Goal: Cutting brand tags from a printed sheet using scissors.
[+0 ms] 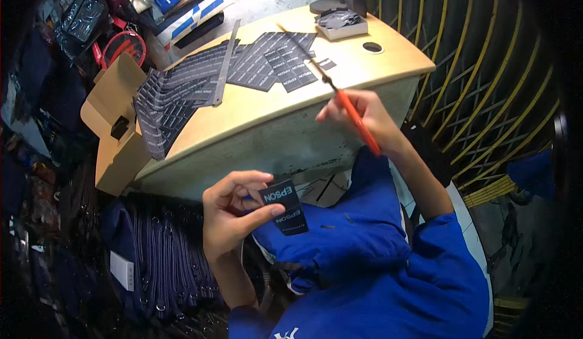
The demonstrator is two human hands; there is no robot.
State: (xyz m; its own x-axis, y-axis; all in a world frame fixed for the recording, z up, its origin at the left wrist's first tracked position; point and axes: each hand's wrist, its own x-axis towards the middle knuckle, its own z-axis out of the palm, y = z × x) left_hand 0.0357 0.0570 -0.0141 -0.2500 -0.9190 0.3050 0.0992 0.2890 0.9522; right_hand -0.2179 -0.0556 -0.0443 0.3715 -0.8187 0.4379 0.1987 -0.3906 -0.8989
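My left hand (228,214), raised above my lap, pinches a small black piece of printed labels (293,217) between thumb and fingers. Two labels with white lettering show on it, one above the other. To the right and farther forward, my right hand (379,123) is closed around scissors with orange handles (358,119). Their dark blades are seen edge-on and point away to the upper left, over the table's front edge. On the table lie overlapping sheets of black labels (255,66), with a steel ruler (227,66) across them.
A wooden table (243,120) curves ahead of me. On it stand a white box of black pieces (343,29) and a roll of tape (373,47). An open cardboard box (118,163) is at its left end. Dark straps (164,260) hang at lower left; a folding gate (473,66) is right.
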